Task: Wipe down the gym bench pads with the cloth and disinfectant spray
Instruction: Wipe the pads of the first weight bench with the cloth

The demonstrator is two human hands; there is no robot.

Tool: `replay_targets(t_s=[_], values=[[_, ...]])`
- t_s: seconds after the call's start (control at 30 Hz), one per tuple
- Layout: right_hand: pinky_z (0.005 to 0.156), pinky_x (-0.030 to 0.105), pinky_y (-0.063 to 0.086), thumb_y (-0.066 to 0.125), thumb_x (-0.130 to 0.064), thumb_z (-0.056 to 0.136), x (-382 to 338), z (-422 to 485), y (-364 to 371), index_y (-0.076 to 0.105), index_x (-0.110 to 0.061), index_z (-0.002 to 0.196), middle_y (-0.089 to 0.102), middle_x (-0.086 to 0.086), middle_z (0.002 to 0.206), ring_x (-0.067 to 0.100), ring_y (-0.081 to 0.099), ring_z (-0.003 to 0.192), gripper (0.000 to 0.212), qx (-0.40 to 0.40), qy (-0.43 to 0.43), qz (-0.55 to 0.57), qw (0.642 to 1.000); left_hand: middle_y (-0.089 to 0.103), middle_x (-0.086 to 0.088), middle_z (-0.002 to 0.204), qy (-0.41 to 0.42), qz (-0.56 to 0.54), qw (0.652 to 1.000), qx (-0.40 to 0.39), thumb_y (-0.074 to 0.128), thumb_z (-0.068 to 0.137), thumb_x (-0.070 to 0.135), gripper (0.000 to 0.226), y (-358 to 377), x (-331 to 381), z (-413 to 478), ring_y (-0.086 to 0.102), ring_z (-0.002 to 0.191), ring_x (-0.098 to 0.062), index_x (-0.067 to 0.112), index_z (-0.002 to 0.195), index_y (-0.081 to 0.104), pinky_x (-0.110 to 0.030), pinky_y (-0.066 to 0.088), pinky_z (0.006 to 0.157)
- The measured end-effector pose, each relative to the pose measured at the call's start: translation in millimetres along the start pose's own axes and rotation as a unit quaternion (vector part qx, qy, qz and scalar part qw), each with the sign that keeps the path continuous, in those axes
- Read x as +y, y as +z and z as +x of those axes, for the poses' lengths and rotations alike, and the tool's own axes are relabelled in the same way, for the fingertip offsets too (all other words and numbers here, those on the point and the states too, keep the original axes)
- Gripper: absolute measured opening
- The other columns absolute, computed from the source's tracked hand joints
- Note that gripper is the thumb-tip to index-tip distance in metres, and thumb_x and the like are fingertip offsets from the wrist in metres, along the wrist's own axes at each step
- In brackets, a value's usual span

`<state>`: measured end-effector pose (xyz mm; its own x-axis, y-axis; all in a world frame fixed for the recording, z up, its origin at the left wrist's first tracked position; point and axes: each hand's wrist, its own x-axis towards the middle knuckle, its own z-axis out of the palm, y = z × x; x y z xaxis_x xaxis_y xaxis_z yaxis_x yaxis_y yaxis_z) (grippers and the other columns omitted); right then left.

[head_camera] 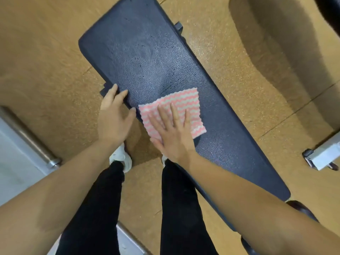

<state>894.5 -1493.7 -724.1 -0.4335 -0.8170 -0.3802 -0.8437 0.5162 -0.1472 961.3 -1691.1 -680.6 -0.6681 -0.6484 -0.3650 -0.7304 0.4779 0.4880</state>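
While the right hand (pixel 172 133) presses the cloth (pixel 176 109) flat on the wet pad (pixel 147 57) (no spray bottle shows), the left hand (pixel 113 115) rests open on its edge, so wiping looks partly done.

One bench pad (pixel 156 61) and one cloth (pixel 184 102) are counted — and two hands, the left hand (pixel 114 118) and the right hand (pixel 173 135).
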Motion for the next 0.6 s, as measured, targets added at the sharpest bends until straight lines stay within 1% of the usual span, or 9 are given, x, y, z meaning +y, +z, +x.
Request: replay_targets(t_s=[0.1,0.17,0.27,0.37,0.43,0.47,0.5,0.57,0.6], values=[[0.117,0.071,0.01,0.029,-0.066,0.101,17,12,-4,0.017,-0.036,0.162,0.006,0.001,0.171,0.038,0.0,0.156,0.069,0.016,-0.071,0.009,0.997,0.028,-0.009,0.168,0.006,0.02,1.0,0.0,0.071,0.092,0.023,0.06,-1,-2,21,0.024,0.156,-0.027,0.014,0.148,0.052,-0.044,0.026,0.126],[0.118,0.07,0.007,0.033,-0.066,0.1,35,24,-8,0.023,-0.036,0.161,0.011,0.002,0.171,0.038,0.003,0.156,0.068,0.033,-0.081,0.008,0.996,0.03,-0.011,0.167,0.027,0.043,0.999,0.0,0.071,0.092,0.024,0.059,-2,-8,32,0.024,0.156,-0.03,0.014,0.147,0.052,-0.048,0.028,0.125],[0.12,0.068,0.001,0.031,-0.068,0.1,59,50,-22,0.017,-0.034,0.162,0.008,0.008,0.171,0.039,0.003,0.156,0.073,0.044,-0.008,-0.01,0.999,0.035,-0.012,0.164,0.052,0.055,0.997,-0.001,0.072,0.093,0.03,0.058,-5,-19,39,0.027,0.155,-0.031,0.015,0.146,0.054,-0.052,0.031,0.123],[0.119,0.07,0.002,0.023,-0.069,0.099,77,83,-41,0.009,-0.03,0.163,0.003,0.012,0.171,0.04,0.002,0.156,0.076,0.038,0.081,-0.003,0.996,0.041,-0.012,0.161,0.082,0.057,0.995,-0.003,0.072,0.093,0.032,0.056,-7,-29,40,0.032,0.152,-0.031,0.016,0.145,0.058,-0.054,0.035,0.12],[0.119,0.071,0.006,0.022,-0.071,0.099,83,105,-53,0.004,-0.032,0.163,-0.002,0.01,0.171,0.041,0.001,0.156,0.077,0.028,0.147,0.03,0.988,0.045,-0.012,0.158,0.099,0.042,0.994,-0.001,0.073,0.092,0.029,0.053,-9,-34,42,0.036,0.15,-0.031,0.015,0.142,0.061,-0.053,0.037,0.119],[0.119,0.07,0.01,0.022,-0.071,0.098,83,115,-60,0.005,-0.033,0.162,-0.001,0.009,0.171,0.042,0.004,0.155,0.076,0.025,0.174,0.048,0.983,0.047,-0.012,0.156,0.107,0.033,0.994,0.001,0.074,0.092,0.026,0.051,-11,-36,44,0.038,0.148,-0.031,0.015,0.14,0.062,-0.052,0.038,0.118],[0.117,0.068,0.017,0.024,-0.073,0.097,82,124,-66,0.01,-0.033,0.161,0.002,0.009,0.171,0.043,0.012,0.154,0.077,0.024,0.192,0.066,0.979,0.05,-0.011,0.154,0.115,0.026,0.993,0.003,0.075,0.091,0.024,0.048,-13,-39,46,0.041,0.146,-0.032,0.014,0.137,0.065,-0.051,0.039,0.117],[0.111,0.062,0.033,0.027,-0.075,0.095,79,140,-77,0.018,-0.032,0.158,0.012,0.009,0.17,0.043,0.029,0.147,0.077,0.031,0.205,0.096,0.974,0.054,-0.011,0.149,0.132,0.017,0.991,0.011,0.076,0.09,0.022,0.043,-19,-46,51,0.046,0.139,-0.033,0.012,0.131,0.068,-0.051,0.043,0.113],[0.109,0.06,0.036,0.026,-0.076,0.095,77,146,-80,0.017,-0.033,0.159,0.013,0.008,0.17,0.043,0.033,0.144,0.078,0.034,0.207,0.1,0.973,0.054,-0.012,0.147,0.139,0.015,0.99,0.016,0.076,0.089,0.022,0.042,-22,-51,55,0.047,0.136,-0.035,0.011,0.129,0.069,-0.052,0.044,0.111]])
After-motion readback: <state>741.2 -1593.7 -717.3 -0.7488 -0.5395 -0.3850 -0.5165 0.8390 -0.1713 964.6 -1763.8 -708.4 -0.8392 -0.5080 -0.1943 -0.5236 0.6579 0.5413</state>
